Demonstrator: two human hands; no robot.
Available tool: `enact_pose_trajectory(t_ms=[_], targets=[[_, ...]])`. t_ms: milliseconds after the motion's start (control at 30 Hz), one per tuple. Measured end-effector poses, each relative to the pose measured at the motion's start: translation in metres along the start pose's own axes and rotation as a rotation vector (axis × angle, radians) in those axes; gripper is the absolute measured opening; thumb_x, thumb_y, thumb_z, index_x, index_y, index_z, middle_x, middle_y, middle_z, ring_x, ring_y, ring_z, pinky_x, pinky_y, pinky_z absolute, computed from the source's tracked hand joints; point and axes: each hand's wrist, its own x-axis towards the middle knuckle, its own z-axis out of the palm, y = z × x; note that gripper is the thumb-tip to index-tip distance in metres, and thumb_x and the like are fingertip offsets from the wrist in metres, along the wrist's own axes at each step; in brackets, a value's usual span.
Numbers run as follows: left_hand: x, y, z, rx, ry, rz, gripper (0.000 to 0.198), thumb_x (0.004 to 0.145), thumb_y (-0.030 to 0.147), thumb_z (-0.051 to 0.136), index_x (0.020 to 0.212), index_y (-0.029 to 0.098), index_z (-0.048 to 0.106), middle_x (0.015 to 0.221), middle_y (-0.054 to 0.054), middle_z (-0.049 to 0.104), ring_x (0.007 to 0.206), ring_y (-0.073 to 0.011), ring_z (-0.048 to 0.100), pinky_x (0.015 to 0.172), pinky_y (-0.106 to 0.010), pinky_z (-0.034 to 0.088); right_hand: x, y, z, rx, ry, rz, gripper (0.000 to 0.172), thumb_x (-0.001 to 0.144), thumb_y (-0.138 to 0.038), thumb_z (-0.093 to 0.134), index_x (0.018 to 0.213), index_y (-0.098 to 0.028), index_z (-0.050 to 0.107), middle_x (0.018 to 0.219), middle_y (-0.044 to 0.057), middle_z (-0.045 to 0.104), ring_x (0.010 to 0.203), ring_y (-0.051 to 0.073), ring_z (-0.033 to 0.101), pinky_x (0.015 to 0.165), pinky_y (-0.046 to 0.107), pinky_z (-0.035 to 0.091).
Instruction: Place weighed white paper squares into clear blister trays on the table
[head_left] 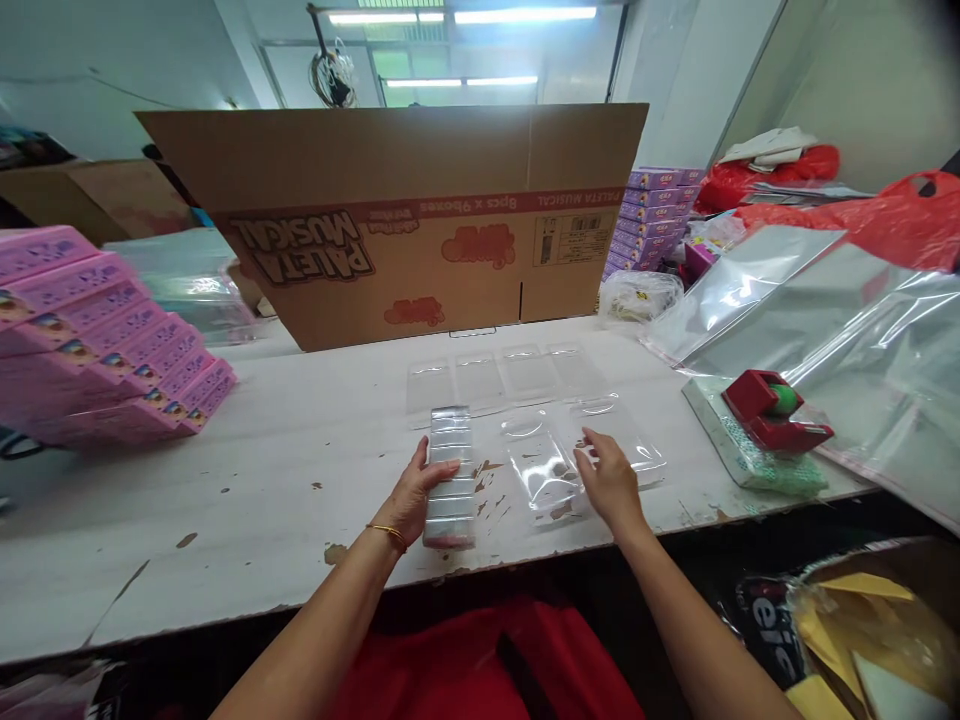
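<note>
My left hand (pixel 411 497) is closed around the side of a stack of clear plastic cases (pixel 450 500), thumb on top, at the table's near side. The stack looks silvery and banded; what is inside it I cannot make out. My right hand (pixel 609 478) reaches over the table with its fingers apart and slightly bent. Its fingertips are at the edge of a clear plastic tray (pixel 637 445); whether they touch it I cannot tell. Another clear tray (pixel 536 465) lies between my hands. Behind them is a row of several clear plastic trays (pixel 478 378).
A large cardboard box (pixel 420 180) stands at the back of the white table (pixel 262 470). Pink boxes (pixel 112 340) are stacked at left, purple boxes (pixel 651 220) at back right. A red tape dispenser (pixel 772 415) rests on a green-white pack (pixel 750 450), beside clear plastic sheets (pixel 847 330).
</note>
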Motion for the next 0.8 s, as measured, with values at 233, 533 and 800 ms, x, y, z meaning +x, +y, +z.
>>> enact_pose_trajectory(t_ms=[233, 533, 800], targets=[[-0.005, -0.014, 0.015, -0.073, -0.104, -0.141, 0.033, 0.069, 0.029, 0.063, 0.097, 0.015, 0.053, 0.069, -0.005, 0.063, 0.056, -0.0194, 0.06, 0.055, -0.035, 0.047, -0.062, -0.026, 0.088, 0.566, -0.585, 0.215, 0.023, 0.073, -0.038, 0.062, 0.082, -0.017, 0.062, 0.065, -0.001, 0.054, 0.053, 0.007, 0.046, 0.05, 0.02, 0.037], [-0.017, -0.009, 0.001, -0.169, -0.11, -0.243, 0.023, 0.07, 0.035, 0.059, 0.075, 0.012, 0.057, 0.055, -0.006, 0.062, 0.045, -0.018, 0.058, 0.048, -0.032, 0.046, -0.072, -0.025, 0.111, 0.873, -0.621, 0.424, 0.028, 0.061, -0.034, 0.075, 0.078, -0.016, 0.061, 0.061, -0.003, 0.054, 0.044, 0.005, 0.045, 0.044, 0.018, 0.036], [-0.023, -0.009, -0.004, -0.142, -0.058, -0.195, 0.028, 0.069, 0.033, 0.062, 0.085, 0.01, 0.059, 0.057, -0.006, 0.063, 0.046, -0.0173, 0.057, 0.047, -0.031, 0.046, -0.079, -0.033, 0.122, 0.796, -0.573, 0.407, 0.024, 0.061, -0.032, 0.072, 0.072, -0.014, 0.061, 0.058, -0.003, 0.055, 0.045, 0.005, 0.045, 0.045, 0.019, 0.037]])
